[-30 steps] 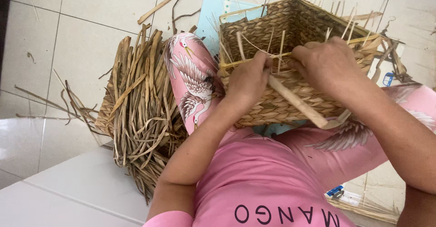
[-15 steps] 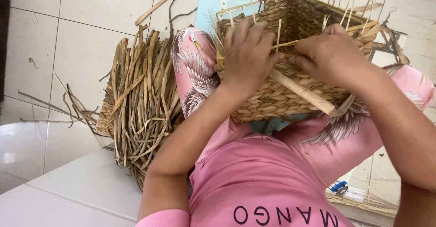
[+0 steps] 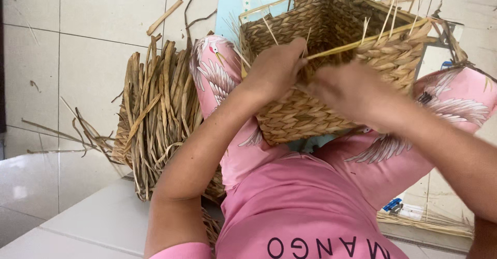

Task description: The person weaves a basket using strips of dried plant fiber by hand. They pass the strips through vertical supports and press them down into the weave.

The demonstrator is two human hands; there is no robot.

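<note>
Currently my left hand (image 3: 277, 67) is closed over the near rim of the woven basket (image 3: 331, 83) on my lap, steadying it, while my right hand (image 3: 347, 90) pinches a pale strand (image 3: 362, 39) at that rim.

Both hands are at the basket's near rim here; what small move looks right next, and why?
Probably tuck the pale strand down into the weave. It lies loose along the rim of the woven basket, its near end by the left hand; the right hand is blurred beside it, and thin stakes stand unfinished above the rim.
</note>
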